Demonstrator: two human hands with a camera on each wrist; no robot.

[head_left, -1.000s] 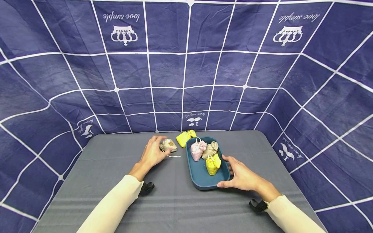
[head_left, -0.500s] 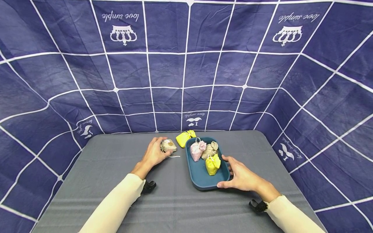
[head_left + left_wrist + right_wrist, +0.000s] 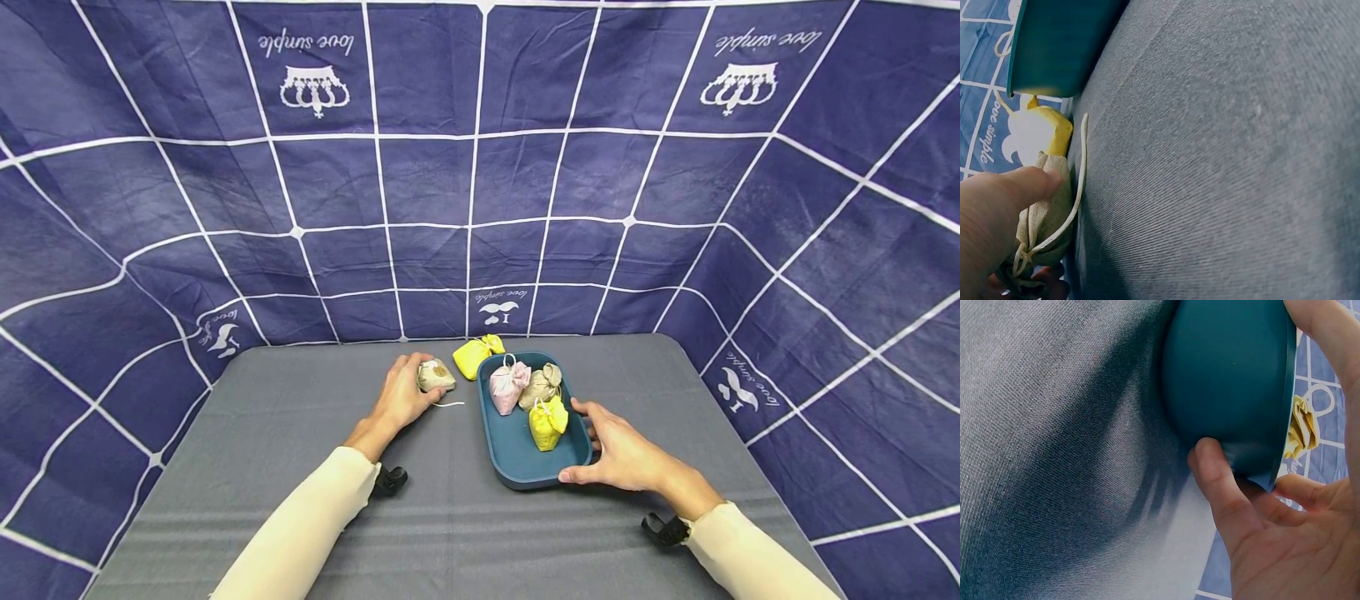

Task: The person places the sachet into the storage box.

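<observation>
My left hand (image 3: 401, 397) grips a beige drawstring pouch (image 3: 435, 375) on the grey table, left of the blue-green tray (image 3: 491, 442). In the left wrist view the thumb lies over the pouch's cloth (image 3: 1054, 212), fingers curl beneath its gathered neck, and a pale cord trails off. My right hand (image 3: 622, 452) holds the tray's near right corner, thumb at the rim and fingers along the outer wall (image 3: 1229, 381). Inside the tray sit a pink pouch (image 3: 508, 388), another beige pouch (image 3: 538, 388) and a yellow pouch (image 3: 548, 425).
Another yellow pouch (image 3: 471, 358) lies behind the tray's far left corner, close to the beige one. A blue cloth with white grid lines (image 3: 420, 183) hangs upright around the table's back and sides. The grey tabletop (image 3: 420, 533) stretches toward the front.
My left hand has shifted slightly at the beige pouch, its wrist moving a little right, and less of the pouch's neck shows. The right hand and tray have stayed in place.
</observation>
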